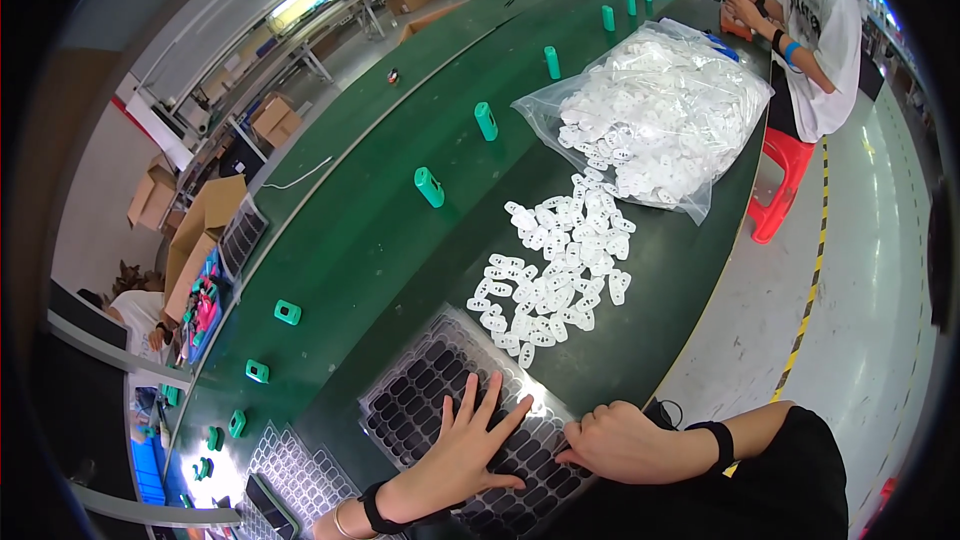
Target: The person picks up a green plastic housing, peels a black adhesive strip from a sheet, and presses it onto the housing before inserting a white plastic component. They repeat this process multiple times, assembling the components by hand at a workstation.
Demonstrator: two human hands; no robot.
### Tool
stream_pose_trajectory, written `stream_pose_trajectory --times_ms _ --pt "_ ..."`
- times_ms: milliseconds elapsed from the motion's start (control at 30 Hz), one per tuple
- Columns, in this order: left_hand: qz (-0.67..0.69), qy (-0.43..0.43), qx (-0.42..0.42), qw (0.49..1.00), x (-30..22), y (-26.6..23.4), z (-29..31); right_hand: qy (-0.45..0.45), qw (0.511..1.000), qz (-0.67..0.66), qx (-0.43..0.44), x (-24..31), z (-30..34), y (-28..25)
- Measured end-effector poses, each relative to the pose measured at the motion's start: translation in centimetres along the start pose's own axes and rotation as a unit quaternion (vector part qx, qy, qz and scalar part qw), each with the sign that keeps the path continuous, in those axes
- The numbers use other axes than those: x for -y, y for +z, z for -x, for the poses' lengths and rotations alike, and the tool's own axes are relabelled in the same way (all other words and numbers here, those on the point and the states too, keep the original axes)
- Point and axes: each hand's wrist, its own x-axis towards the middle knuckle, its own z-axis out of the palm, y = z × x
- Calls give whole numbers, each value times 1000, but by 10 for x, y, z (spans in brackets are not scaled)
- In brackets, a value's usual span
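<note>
Beneath my hands lies a clear sheet of dark rounded-rectangle pieces, probably stickers or small covers, at the table's near side. Spread out flat on it is my left hand, fingers apart and pointing away from me. At the sheet's right edge my right hand is closed, thumb and forefinger pinched together; whatever they grip is hidden. Just beyond the sheet, a loose heap of small white plastic plates spreads over the green table. Left of my left wrist is a mostly used-up sheet with pale outlines, with a dark, green-edged object on it.
A clear bag full of white plates stands beyond the heap. Several green devices are spaced along the table's belt. A co-worker sits at the far right on a red stool. Cardboard boxes stand at left.
</note>
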Motion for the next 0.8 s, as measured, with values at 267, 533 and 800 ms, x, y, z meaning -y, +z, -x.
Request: stream_pose_trajectory --times_ms 267,533,800 --pt "-9 -5 3 1000 1 0 0 -13 988 -156 4 -10 -2 -2" --pt "-35 -33 -3 999 11 -27 5 -46 913 -311 -260 -23 10 -16" --pt "26 -50 -390 919 98 -112 -74 211 817 -413 -343 -48 1 12"
